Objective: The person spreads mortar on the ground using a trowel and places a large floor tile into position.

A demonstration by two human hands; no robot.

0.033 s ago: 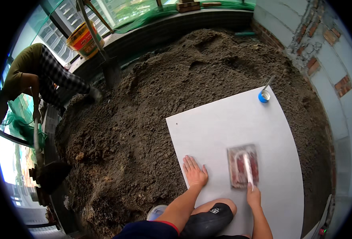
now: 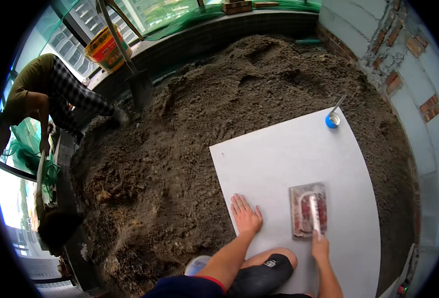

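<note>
While the right hand [image 2: 320, 246] is clamped on the trowel [image 2: 308, 211] just ahead of it, both have shifted slightly back, suggesting a stroke under way. To their left, the left hand [image 2: 246, 218] lies spread on the white board [image 2: 279, 154].

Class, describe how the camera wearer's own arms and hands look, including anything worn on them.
The left hand and right hand are both ungloved, with no watch or bracelet showing. The left forearm is bare below a dark navy sleeve with a red edge. The right forearm is bare too; its sleeve is out of view.
</note>
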